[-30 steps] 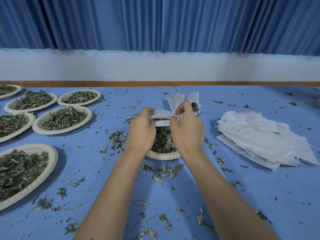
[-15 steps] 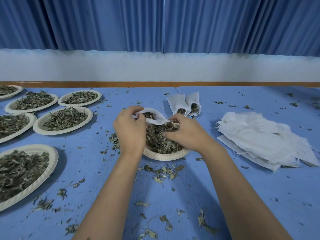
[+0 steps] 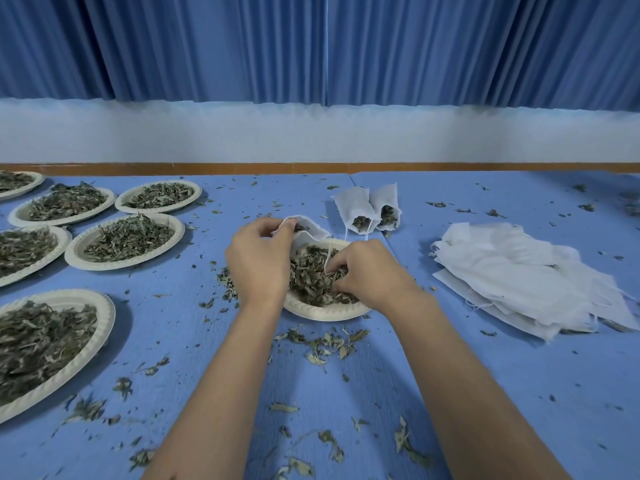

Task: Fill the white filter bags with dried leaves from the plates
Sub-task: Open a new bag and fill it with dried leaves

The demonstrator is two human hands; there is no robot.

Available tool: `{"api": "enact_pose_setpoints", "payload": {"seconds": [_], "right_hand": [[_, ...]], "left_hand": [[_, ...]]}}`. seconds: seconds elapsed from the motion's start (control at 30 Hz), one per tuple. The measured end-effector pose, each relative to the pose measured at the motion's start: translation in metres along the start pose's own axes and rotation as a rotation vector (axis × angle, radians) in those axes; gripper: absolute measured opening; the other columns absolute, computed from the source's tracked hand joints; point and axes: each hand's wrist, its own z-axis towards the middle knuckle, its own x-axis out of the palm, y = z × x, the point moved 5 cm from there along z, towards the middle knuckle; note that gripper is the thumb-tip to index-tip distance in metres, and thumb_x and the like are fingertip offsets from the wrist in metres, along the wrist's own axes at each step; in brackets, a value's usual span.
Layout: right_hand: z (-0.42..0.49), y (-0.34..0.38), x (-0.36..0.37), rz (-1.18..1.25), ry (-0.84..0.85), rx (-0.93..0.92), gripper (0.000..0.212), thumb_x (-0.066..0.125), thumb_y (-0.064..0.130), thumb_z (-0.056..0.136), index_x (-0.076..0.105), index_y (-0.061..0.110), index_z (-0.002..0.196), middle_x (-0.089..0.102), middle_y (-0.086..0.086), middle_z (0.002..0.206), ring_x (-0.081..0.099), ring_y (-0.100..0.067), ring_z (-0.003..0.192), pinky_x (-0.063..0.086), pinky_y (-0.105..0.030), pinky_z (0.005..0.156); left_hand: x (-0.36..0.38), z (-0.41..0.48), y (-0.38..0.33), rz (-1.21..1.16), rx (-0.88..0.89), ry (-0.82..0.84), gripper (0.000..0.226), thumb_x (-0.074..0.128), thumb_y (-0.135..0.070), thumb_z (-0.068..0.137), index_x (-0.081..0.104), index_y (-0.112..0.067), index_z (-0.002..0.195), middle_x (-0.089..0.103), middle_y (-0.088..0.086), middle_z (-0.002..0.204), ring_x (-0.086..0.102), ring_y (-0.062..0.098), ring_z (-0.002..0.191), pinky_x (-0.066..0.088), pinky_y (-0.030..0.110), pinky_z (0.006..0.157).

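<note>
A paper plate (image 3: pixel 325 311) of dried leaves (image 3: pixel 311 275) sits in front of me on the blue table. My left hand (image 3: pixel 259 261) pinches the rim of a white filter bag (image 3: pixel 306 233) and holds its mouth over the plate's far edge. In the leaf pile, my right hand (image 3: pixel 367 271) has its fingers curled round a clump of leaves. Two filled bags (image 3: pixel 369 209) lie just beyond the plate.
A stack of empty white bags (image 3: pixel 526 275) lies to the right. Several more plates of leaves (image 3: pixel 124 240) stand at the left. Loose leaf scraps (image 3: pixel 322 344) litter the blue table (image 3: pixel 485 393), which ends at a white wall and blue curtain.
My right hand let go of the bag and dropped into the leaf pile. My left hand moved left, keeping the bag's mouth held over the plate.
</note>
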Motion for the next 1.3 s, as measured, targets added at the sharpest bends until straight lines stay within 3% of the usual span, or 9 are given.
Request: {"api": "enact_pose_setpoints", "payload": {"seconds": [0.1,0.23,0.33,0.47,0.57,0.7,0.87,1.03,1.3], "right_hand": [[0.001,-0.007,-0.004,0.061,-0.092,0.002,0.036,0.072,0.011,0.079,0.067,0.018,0.114,0.068,-0.005,0.113,0.06,-0.01,0.079,0.045,-0.018,0.067],[0.002,-0.014,-0.006,0.212,-0.052,0.044,0.079,0.08,0.023,0.072,0.04,0.036,0.139,0.058,-0.005,0.125,0.057,-0.02,0.109,0.047,-0.028,0.078],[0.002,-0.016,-0.011,0.282,-0.06,0.039,0.067,0.078,0.031,0.074,0.047,0.037,0.133,0.056,0.002,0.129,0.055,-0.015,0.115,0.045,-0.027,0.082],[0.0,-0.014,-0.022,0.344,-0.25,0.022,0.02,0.06,0.028,0.09,0.069,0.023,0.107,0.069,0.002,0.109,0.056,-0.007,0.085,0.041,-0.021,0.07],[0.002,-0.01,-0.019,0.252,-0.241,0.023,0.022,0.052,0.021,0.095,0.071,0.017,0.105,0.071,-0.001,0.093,0.059,-0.006,0.066,0.047,-0.022,0.06],[0.003,-0.009,-0.008,0.287,-0.147,0.019,0.032,0.044,0.005,0.094,0.071,0.017,0.106,0.065,0.007,0.075,0.043,-0.001,0.031,0.029,-0.009,0.033],[0.002,0.0,-0.008,0.189,-0.232,-0.026,0.02,0.06,0.017,0.089,0.072,0.024,0.104,0.073,0.003,0.097,0.065,-0.007,0.078,0.055,-0.032,0.077],[0.002,-0.002,-0.006,0.306,-0.182,-0.002,0.029,0.048,0.014,0.091,0.069,0.023,0.11,0.074,-0.001,0.089,0.044,-0.002,0.033,0.039,-0.021,0.044],[-0.002,0.007,-0.014,0.457,-0.399,0.058,0.027,0.062,0.036,0.086,0.065,0.027,0.111,0.07,0.009,0.091,0.064,-0.006,0.084,0.05,-0.024,0.073]], "left_hand": [[-0.001,0.0,-0.005,0.257,0.123,-0.009,0.017,0.06,-0.035,0.087,0.062,-0.023,0.075,0.06,-0.008,0.083,0.055,0.012,0.074,0.037,0.027,0.056],[-0.005,0.004,-0.003,0.198,0.114,-0.04,0.008,0.052,-0.02,0.089,0.053,-0.015,0.084,0.054,-0.002,0.068,0.049,0.017,0.061,0.031,0.021,0.044],[-0.009,0.007,0.002,0.092,0.069,-0.043,0.011,0.047,-0.011,0.09,0.052,-0.018,0.096,0.047,0.0,0.053,0.039,0.014,0.044,0.03,0.018,0.037],[-0.01,0.011,0.004,0.093,0.072,-0.048,0.021,0.045,-0.01,0.09,0.063,-0.018,0.098,0.047,-0.004,0.052,0.04,0.014,0.043,0.036,0.024,0.041],[-0.009,0.009,0.0,0.115,0.105,-0.046,0.018,0.049,-0.013,0.091,0.064,-0.013,0.1,0.049,-0.005,0.052,0.045,0.015,0.044,0.044,0.021,0.045],[-0.008,0.005,-0.004,0.032,0.077,-0.022,0.008,0.052,-0.016,0.092,0.059,-0.015,0.092,0.058,-0.001,0.065,0.063,0.03,0.061,0.056,0.045,0.061],[0.007,-0.002,0.002,-0.544,-0.327,0.019,0.003,0.05,-0.008,0.094,0.05,-0.009,0.097,0.055,0.01,0.092,0.064,0.019,0.074,0.059,0.027,0.06],[0.021,-0.014,0.008,-0.791,-0.613,0.082,0.013,0.044,0.001,0.094,0.046,-0.003,0.106,0.058,0.011,0.083,0.066,0.015,0.068,0.059,0.026,0.062],[0.03,-0.021,0.0,-0.675,-0.599,0.246,0.012,0.046,-0.002,0.09,0.052,-0.002,0.101,0.068,0.018,0.089,0.071,0.024,0.074,0.058,0.027,0.056]]}}
